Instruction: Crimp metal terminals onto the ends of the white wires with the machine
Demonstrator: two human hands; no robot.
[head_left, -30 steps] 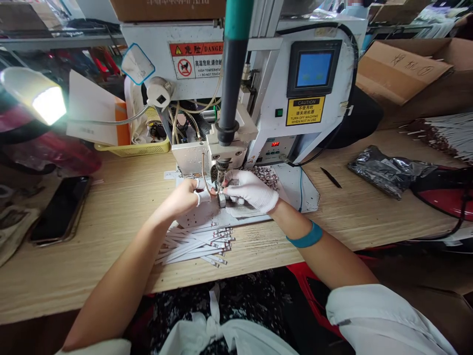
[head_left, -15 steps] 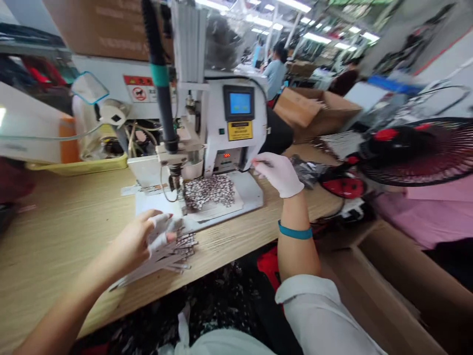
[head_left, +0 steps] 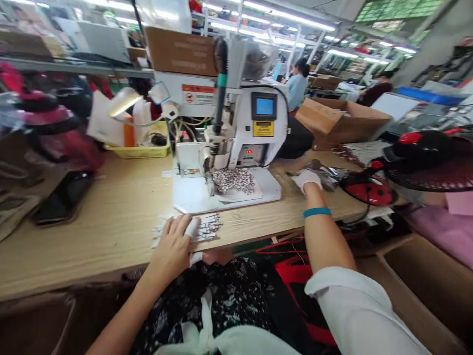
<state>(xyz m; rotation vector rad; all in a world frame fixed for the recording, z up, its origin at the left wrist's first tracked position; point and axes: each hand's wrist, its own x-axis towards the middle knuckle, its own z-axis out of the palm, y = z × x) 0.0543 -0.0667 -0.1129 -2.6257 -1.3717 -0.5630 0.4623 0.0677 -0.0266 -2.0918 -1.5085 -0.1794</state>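
My left hand (head_left: 177, 239), with white coverings on some fingers, is laid across a bundle of thin white strips with dark-marked ends (head_left: 210, 227) at the table's front. Its fingers are over the bundle and the thumb is by the table edge, closed around the strips. My right hand (head_left: 307, 180), in a white glove, is low over the table right of the machine, near crumpled dark plastic (head_left: 330, 175). Its fingers are blurred, so what they hold is unclear. Between the hands, a pile of small brown-and-white pieces (head_left: 234, 181) rests on the base of the white machine (head_left: 242, 123).
At left are a phone (head_left: 64, 197), a pink bottle (head_left: 61, 123) and a yellow basket (head_left: 142, 150). To the right stand a red-and-black fan (head_left: 373, 190), a cardboard box (head_left: 340, 121) and more white strips (head_left: 365, 150). Another person (head_left: 297, 86) sits farther back.
The view has shifted left and back. My right hand has gone from beside the machine's front down to the table at its right. My left hand has turned over the strips, which now lie more level.
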